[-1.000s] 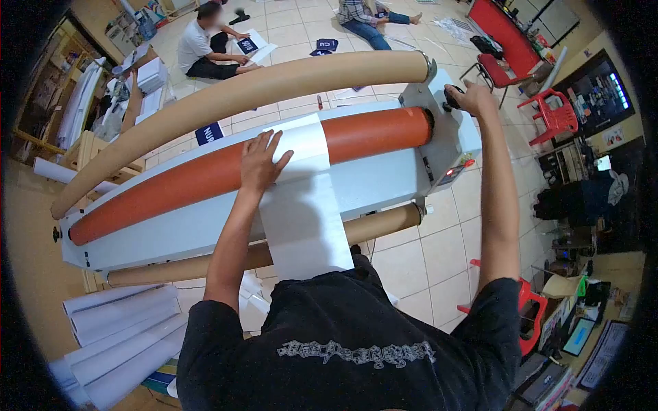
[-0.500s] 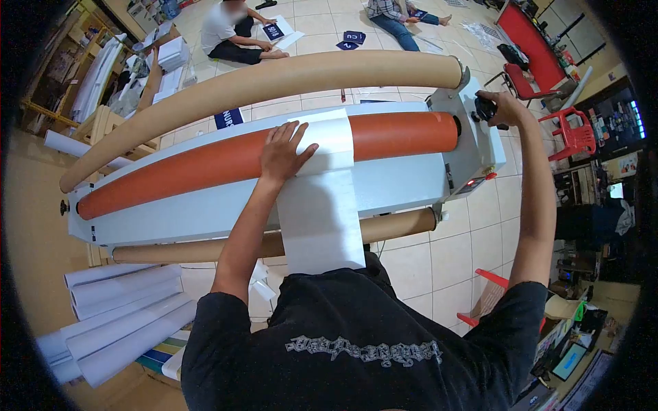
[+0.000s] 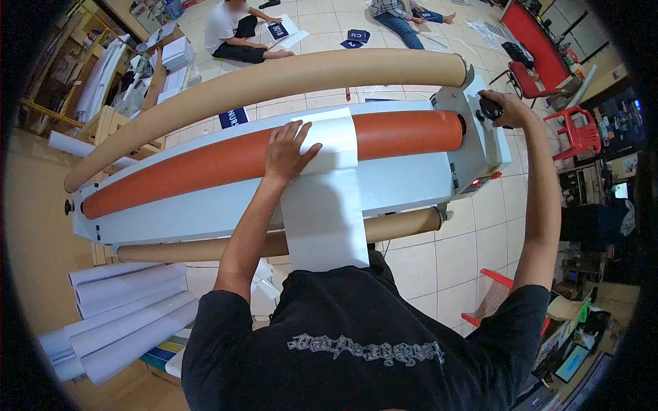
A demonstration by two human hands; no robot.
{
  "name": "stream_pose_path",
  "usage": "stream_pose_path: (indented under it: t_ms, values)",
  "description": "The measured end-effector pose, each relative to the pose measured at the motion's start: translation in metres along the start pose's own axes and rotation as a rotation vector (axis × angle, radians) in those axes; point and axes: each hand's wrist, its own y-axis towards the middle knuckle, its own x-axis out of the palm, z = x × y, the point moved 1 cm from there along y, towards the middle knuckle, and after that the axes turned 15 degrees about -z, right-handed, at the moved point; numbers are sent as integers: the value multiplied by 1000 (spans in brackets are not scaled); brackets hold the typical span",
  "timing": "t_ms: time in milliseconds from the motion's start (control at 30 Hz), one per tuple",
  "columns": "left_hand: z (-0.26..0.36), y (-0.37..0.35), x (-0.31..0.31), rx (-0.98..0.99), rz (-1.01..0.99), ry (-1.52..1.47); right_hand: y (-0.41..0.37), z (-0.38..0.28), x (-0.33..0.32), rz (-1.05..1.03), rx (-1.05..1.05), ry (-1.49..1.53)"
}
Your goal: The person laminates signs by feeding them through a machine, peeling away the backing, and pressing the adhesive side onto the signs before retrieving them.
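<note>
A long white sheet (image 3: 322, 219) runs from in front of my body up over the orange roller (image 3: 411, 135) of a pale laminating machine (image 3: 404, 183). My left hand (image 3: 288, 154) lies flat with fingers spread, across the sheet's left edge and the roller. At the machine's right end, my right hand (image 3: 510, 109) is closed around a black crank handle (image 3: 489, 109). Part of that handle is hidden by the fingers. The sheet's lower end disappears in front of my shirt.
Brown cardboard tubes (image 3: 274, 83) span the machine's back and front. Large white paper rolls (image 3: 130, 315) lie at lower left. Red chairs (image 3: 578, 132) stand on the right. Beyond the machine, two people (image 3: 236, 34) sit on the tiled floor beside dark blue printed pieces (image 3: 358, 35).
The whole scene has shifted slightly to the right in view. My left hand stays on the sheet and roller, and my right hand keeps hold of the handle.
</note>
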Motion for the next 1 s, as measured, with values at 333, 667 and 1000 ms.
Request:
stream_pose_path:
  t_ms: [333,667,1000]
  values:
    - [-2,1,1,5,18,-12,-9,-13,-3,10,85,-86]
    - [-1,2,3,-8,-16,4,-1,-16,-10,-21,115,-36]
    - [-3,1,5,-23,-16,21,-3,-13,-3,3,-43,-189]
